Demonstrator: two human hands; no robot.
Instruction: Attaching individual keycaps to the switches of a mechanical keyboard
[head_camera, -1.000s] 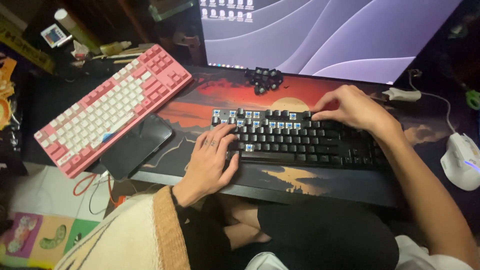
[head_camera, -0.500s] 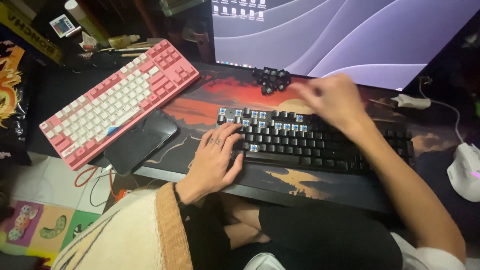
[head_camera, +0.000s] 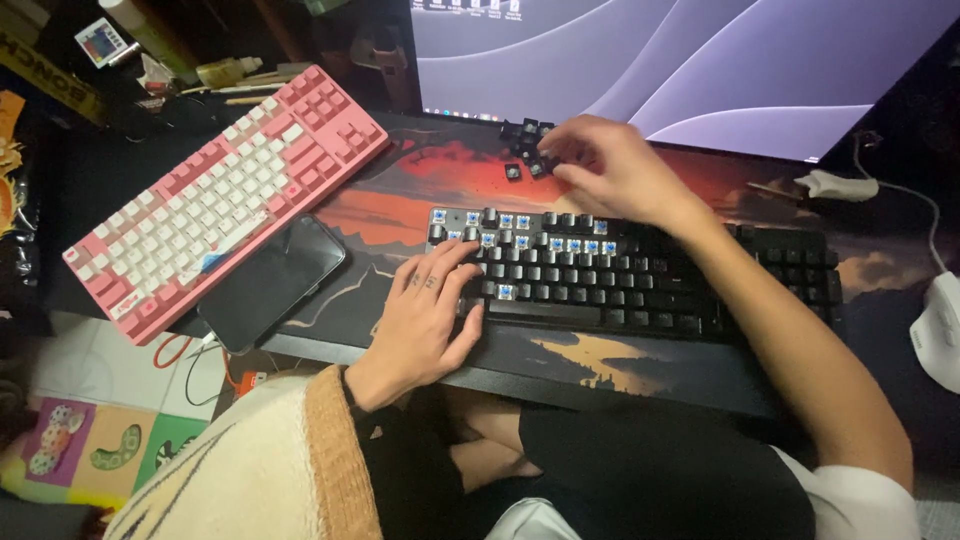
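Bracing the black keyboard (head_camera: 640, 285) with my flat, spread left hand (head_camera: 430, 315), I reach my right hand (head_camera: 610, 170) to the loose keycaps (head_camera: 527, 150) behind it, fingers curled over them, grip hidden; next, I judge, comes another cap.

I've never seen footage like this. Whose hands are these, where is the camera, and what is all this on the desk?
No machine here: a person wears a camera on the head, looking down at their own two hands. The left hand rests flat on a black keyboard, where several keycaps are off and blue switches show. The right hand reaches over a small pile of loose black keycaps beyond it; whether it grips one I cannot tell. Everything lies on a desk mat with a sunset picture. To the left sit a pink keyboard and a dark phone; a monitor stands behind, a white mouse far right.
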